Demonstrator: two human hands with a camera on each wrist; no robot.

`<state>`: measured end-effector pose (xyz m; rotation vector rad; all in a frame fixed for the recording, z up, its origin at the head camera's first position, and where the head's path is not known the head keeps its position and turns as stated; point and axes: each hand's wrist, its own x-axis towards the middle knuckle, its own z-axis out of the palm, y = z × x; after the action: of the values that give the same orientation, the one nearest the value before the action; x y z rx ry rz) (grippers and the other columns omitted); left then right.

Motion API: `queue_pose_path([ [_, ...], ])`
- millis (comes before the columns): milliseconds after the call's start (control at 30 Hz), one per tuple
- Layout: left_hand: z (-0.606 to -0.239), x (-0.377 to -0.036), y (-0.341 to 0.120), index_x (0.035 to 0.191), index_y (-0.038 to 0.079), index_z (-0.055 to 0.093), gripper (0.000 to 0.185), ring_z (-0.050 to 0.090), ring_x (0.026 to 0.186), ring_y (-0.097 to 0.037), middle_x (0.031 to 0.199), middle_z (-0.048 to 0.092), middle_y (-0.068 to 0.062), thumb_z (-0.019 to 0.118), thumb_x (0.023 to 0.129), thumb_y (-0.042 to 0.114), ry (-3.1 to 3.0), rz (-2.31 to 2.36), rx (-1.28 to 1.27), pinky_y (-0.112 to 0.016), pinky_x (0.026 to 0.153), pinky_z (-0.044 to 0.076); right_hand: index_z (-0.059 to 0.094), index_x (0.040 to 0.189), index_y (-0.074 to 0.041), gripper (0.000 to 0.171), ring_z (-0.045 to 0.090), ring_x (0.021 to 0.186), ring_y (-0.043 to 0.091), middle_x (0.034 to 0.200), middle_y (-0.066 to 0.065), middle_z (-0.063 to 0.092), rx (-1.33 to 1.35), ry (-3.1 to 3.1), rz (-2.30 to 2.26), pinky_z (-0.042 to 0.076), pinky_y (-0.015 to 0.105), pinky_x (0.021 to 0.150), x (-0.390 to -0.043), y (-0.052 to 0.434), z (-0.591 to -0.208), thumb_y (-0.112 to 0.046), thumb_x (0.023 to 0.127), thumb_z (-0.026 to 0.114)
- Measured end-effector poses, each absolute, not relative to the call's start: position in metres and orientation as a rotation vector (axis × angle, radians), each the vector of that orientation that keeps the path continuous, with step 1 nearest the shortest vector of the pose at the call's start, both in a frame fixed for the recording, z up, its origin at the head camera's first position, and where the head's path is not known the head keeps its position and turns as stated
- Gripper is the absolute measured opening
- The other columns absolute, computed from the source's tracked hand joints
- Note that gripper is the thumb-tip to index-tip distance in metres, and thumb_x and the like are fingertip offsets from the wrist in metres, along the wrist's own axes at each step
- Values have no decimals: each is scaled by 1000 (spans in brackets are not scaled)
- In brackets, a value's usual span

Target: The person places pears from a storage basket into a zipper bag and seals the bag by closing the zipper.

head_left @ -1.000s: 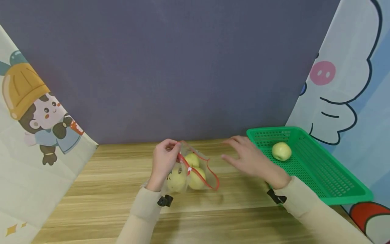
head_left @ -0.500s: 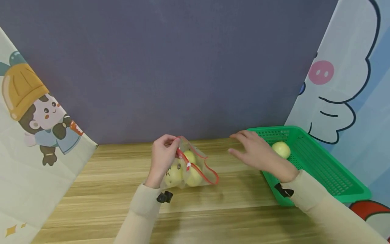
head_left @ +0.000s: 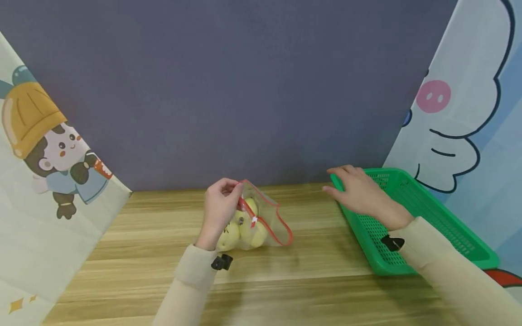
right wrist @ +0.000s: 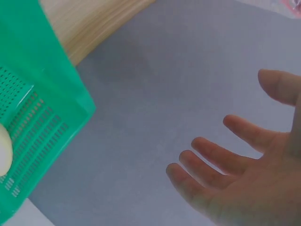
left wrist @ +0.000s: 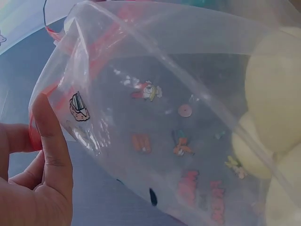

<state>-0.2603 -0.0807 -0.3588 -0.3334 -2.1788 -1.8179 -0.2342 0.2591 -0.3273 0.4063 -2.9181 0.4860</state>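
My left hand [head_left: 222, 208] pinches the red-edged rim of a clear zip bag [head_left: 269, 215] between thumb and fingers. Its mouth gapes towards the right, and a white slider sits on the red strip. Several pale yellow apples [head_left: 253, 233] lie bunched in the bag; the left wrist view shows them as pale round shapes [left wrist: 275, 89] behind printed plastic. Fingers spread and holding nothing, my right hand [head_left: 363, 192] hovers over the left rim of the green basket [head_left: 367, 244]. One pale apple [right wrist: 3, 150] shows inside the basket in the right wrist view; the hand hides it from the head camera.
Bag and basket both rest on a wood-grain table [head_left: 163, 271]. Behind it rises a dark grey panel [head_left: 261, 90]. Cartoon-printed sheets hang at the left [head_left: 45, 203] and right [head_left: 461, 113] sides.
My right hand has moved rightward, from beside the bag to over the basket's rim. The left hand keeps its pinch on the bag, whose apples have shifted slightly left.
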Motion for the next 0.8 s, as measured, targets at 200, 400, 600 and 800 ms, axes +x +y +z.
queue_pose_path([
  [200, -367, -258, -79, 98, -5, 69, 10, 62, 50, -16, 82, 67, -21, 66, 97, 5, -2175, -1825, -346, -34, 49, 61, 40, 154, -4, 76, 31, 139, 55, 152, 30, 37, 367, -2932, 501, 33, 73, 107, -240, 268, -331, -58, 102, 51],
  [400, -372, -257, -82, 99, -6, 69, 10, 61, 51, -14, 83, 67, -19, 67, 96, 4, -2187, -1825, -328, -31, 48, 60, 30, 159, -5, 84, 23, 144, 55, 159, 30, 27, 350, -2930, 493, 29, 77, 109, -245, 274, -331, -61, 100, 51],
  [600, -376, -256, -83, 100, -5, 69, 10, 62, 54, -14, 87, 68, -19, 67, 96, 4, -2228, -1827, -304, -30, 51, 61, 22, 162, -7, 91, 11, 147, 57, 163, 33, 12, 301, -2979, 492, 19, 79, 112, -250, 279, -333, -67, 98, 48],
  [800, -380, -255, -84, 98, -4, 70, 8, 63, 53, -16, 85, 67, -18, 67, 95, 4, -2226, -1826, -317, -33, 50, 62, 16, 163, -8, 94, 3, 148, 58, 164, 34, 5, 271, -3008, 512, 11, 79, 113, -256, 288, -338, -69, 98, 46],
])
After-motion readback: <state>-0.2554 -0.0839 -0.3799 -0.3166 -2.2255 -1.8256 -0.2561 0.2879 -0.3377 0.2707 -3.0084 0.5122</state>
